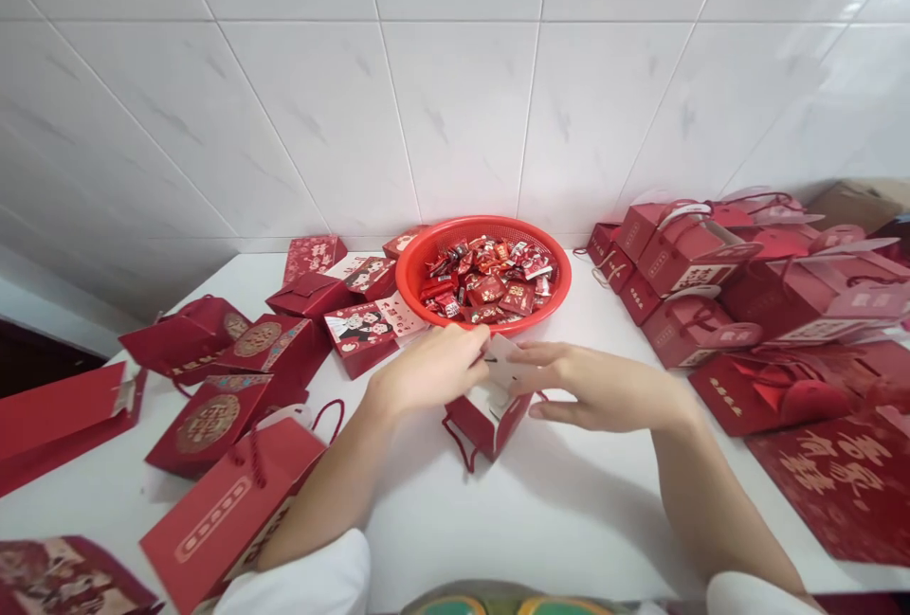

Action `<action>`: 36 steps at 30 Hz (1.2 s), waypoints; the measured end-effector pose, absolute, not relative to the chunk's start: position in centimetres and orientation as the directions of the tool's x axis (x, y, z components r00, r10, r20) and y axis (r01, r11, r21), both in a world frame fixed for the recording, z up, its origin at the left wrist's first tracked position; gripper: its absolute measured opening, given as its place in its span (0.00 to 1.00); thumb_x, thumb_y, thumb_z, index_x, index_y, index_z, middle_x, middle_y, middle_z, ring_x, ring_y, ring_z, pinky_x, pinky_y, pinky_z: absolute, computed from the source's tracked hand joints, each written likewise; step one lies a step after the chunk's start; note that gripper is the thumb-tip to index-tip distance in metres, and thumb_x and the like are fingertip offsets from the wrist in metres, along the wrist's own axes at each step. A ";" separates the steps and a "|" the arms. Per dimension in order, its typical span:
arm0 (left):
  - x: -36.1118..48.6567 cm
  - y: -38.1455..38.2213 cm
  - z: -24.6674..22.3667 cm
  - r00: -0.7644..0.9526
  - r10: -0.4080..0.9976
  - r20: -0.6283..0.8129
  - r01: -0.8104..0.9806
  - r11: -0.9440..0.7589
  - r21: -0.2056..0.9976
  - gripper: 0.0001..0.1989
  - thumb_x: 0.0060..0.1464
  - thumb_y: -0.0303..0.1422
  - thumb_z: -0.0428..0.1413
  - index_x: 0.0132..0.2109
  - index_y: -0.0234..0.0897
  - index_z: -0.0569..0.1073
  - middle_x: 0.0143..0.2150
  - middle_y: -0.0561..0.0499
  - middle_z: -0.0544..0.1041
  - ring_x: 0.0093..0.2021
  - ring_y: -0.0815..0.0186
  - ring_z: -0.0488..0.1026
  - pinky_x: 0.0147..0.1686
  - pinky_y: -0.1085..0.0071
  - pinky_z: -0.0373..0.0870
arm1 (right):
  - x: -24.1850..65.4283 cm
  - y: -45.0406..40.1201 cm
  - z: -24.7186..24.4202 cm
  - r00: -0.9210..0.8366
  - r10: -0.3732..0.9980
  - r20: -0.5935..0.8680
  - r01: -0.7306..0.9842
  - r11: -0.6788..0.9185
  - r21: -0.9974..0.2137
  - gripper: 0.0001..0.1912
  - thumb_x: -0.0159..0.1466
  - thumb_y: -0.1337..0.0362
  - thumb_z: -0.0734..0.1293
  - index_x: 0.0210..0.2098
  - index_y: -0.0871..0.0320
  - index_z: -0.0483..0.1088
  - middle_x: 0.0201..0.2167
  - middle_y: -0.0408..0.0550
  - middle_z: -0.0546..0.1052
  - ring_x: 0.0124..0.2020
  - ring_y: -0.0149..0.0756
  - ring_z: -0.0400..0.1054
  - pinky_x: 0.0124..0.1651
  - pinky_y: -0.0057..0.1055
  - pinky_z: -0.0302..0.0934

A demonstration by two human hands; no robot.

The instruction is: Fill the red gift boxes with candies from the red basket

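Observation:
A small dark-red gift box (pixel 478 422) with a red cord handle stands on the white table in front of me, its top open and its white inside showing. My left hand (pixel 439 365) is closed on the far left edge of its pale flap, fingertips partly hidden. From the right, my right hand (pixel 593 386) grips the same flap and side, fingers over the flap and thumb lower by the wall. Just behind both hands is a red plastic basket (pixel 410 298) with wrapped candies (pixel 490 288) heaped inside.
Several red gift boxes (pixel 206 421) and a red paper bag (pixel 231 511) spread over the left side. More handled boxes (pixel 693 250) are stacked at the right, near a flat red bag (pixel 843 478). A tiled wall (pixel 455 113) closes off the back.

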State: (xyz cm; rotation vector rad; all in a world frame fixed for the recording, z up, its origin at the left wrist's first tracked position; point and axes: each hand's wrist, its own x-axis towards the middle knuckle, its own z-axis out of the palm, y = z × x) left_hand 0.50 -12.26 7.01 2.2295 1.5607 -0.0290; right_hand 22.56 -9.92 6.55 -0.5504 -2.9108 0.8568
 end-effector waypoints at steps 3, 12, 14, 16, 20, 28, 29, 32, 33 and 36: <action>-0.2 -11.9 6.9 0.365 0.909 -0.202 0.909 -0.300 0.290 0.06 0.61 0.28 0.45 0.39 0.40 0.65 0.29 0.52 0.72 0.28 0.62 0.69 0.27 0.69 0.55 | 23.0 -9.5 6.7 -0.920 0.374 -0.119 0.381 0.780 -0.497 0.16 0.70 0.68 0.60 0.53 0.56 0.75 0.59 0.55 0.72 0.64 0.44 0.62 0.62 0.40 0.59; -0.9 -11.3 5.7 0.433 0.886 -0.165 0.872 -0.365 0.326 0.17 0.61 0.25 0.42 0.47 0.39 0.74 0.46 0.48 0.80 0.47 0.59 0.75 0.41 0.69 0.66 | 23.8 -9.1 6.6 -0.908 0.408 -0.093 0.395 0.761 -0.516 0.16 0.70 0.67 0.60 0.52 0.54 0.75 0.52 0.51 0.78 0.57 0.42 0.69 0.59 0.39 0.62; -0.8 -11.2 5.7 0.428 0.886 -0.177 0.875 -0.357 0.327 0.17 0.61 0.26 0.43 0.47 0.39 0.76 0.48 0.47 0.80 0.49 0.59 0.75 0.44 0.69 0.67 | 24.0 -9.2 6.8 -0.902 0.420 -0.094 0.404 0.750 -0.524 0.15 0.70 0.65 0.61 0.52 0.55 0.75 0.51 0.51 0.78 0.55 0.42 0.71 0.58 0.39 0.63; -0.7 -11.2 5.6 0.424 0.886 -0.187 0.875 -0.348 0.336 0.17 0.61 0.26 0.44 0.47 0.39 0.76 0.48 0.47 0.80 0.49 0.59 0.76 0.45 0.69 0.68 | 24.3 -9.3 7.2 -0.887 0.454 -0.087 0.429 0.739 -0.520 0.15 0.70 0.64 0.61 0.53 0.56 0.74 0.52 0.51 0.78 0.54 0.42 0.72 0.56 0.39 0.63; -0.6 -11.3 5.6 0.424 0.883 -0.199 0.872 -0.340 0.351 0.13 0.59 0.28 0.47 0.41 0.39 0.78 0.39 0.47 0.81 0.42 0.58 0.77 0.43 0.68 0.68 | 25.5 -9.7 8.2 -0.832 0.554 -0.018 0.486 0.714 -0.504 0.17 0.70 0.61 0.60 0.55 0.56 0.72 0.53 0.51 0.78 0.51 0.42 0.73 0.53 0.37 0.65; -0.6 -11.9 6.3 0.454 0.874 -0.174 0.858 -0.377 0.349 0.15 0.60 0.31 0.47 0.40 0.40 0.79 0.38 0.49 0.82 0.41 0.60 0.77 0.43 0.70 0.68 | 26.9 -12.9 5.2 -0.647 0.712 -0.272 0.761 0.587 -0.275 0.11 0.67 0.66 0.62 0.44 0.59 0.76 0.39 0.53 0.81 0.39 0.42 0.75 0.40 0.32 0.62; -0.5 -12.0 6.5 0.454 0.873 -0.177 0.860 -0.377 0.344 0.16 0.60 0.31 0.46 0.41 0.40 0.80 0.38 0.49 0.82 0.42 0.61 0.77 0.43 0.71 0.68 | 27.0 -13.4 4.1 -0.631 0.712 -0.308 0.776 0.576 -0.259 0.10 0.66 0.66 0.63 0.43 0.59 0.76 0.39 0.54 0.81 0.38 0.42 0.74 0.38 0.32 0.61; -0.3 -12.0 6.8 0.456 0.867 -0.200 0.865 -0.380 0.328 0.17 0.60 0.32 0.46 0.42 0.40 0.80 0.39 0.50 0.82 0.42 0.61 0.78 0.42 0.72 0.68 | 28.0 -14.8 0.8 -0.595 0.740 -0.316 0.802 0.518 -0.298 0.10 0.66 0.68 0.62 0.42 0.60 0.75 0.40 0.55 0.79 0.37 0.39 0.72 0.38 0.30 0.59; -0.3 -12.0 6.9 0.458 0.863 -0.211 0.867 -0.381 0.322 0.17 0.60 0.32 0.46 0.43 0.40 0.80 0.40 0.51 0.83 0.42 0.62 0.78 0.42 0.73 0.69 | 28.5 -15.4 -0.1 -0.594 0.739 -0.318 0.799 0.495 -0.342 0.10 0.66 0.69 0.61 0.40 0.61 0.75 0.38 0.54 0.79 0.36 0.38 0.71 0.38 0.30 0.58; -0.6 -11.9 7.1 0.461 0.860 -0.220 0.870 -0.388 0.305 0.18 0.60 0.31 0.45 0.44 0.41 0.81 0.42 0.52 0.83 0.43 0.62 0.78 0.43 0.72 0.69 | 30.2 -17.3 -1.8 -0.592 0.726 -0.350 0.768 0.374 -0.520 0.10 0.65 0.68 0.60 0.31 0.60 0.72 0.28 0.48 0.77 0.30 0.34 0.67 0.34 0.29 0.58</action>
